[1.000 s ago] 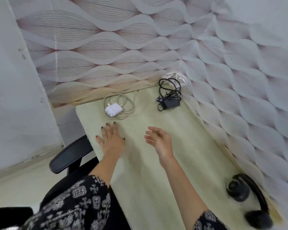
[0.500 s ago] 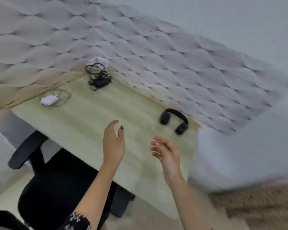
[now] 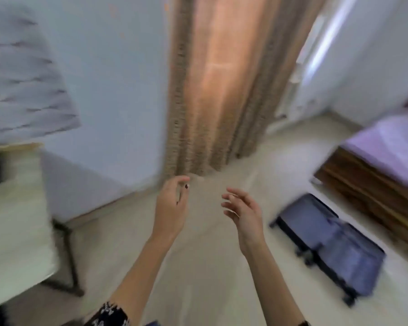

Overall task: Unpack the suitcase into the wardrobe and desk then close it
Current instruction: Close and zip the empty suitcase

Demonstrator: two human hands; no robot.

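Both hands hang in the air over the floor (image 3: 198, 267), holding nothing. The left hand (image 3: 171, 208) has its fingers loosely curled; the right hand (image 3: 244, 211) has its fingers spread and slack. The suitcase (image 3: 325, 243) lies open flat on the floor to the right, just beside the bed (image 3: 382, 165) and well apart from both hands. The counter (image 3: 14, 220) is at the left edge, with a curtain (image 3: 212, 90) ahead. The view is badly smeared, so I cannot tell whether anything is left inside the case.

The main risk, as I judge it, is shutting the case on an overlooked item, since both halves read as one dark blur. Another is footing: the case sits low beside the bed, and a hurried step could catch a wheel or its edge. Closing could also snag the lining or a strap in the zip if the halves are folded carelessly.
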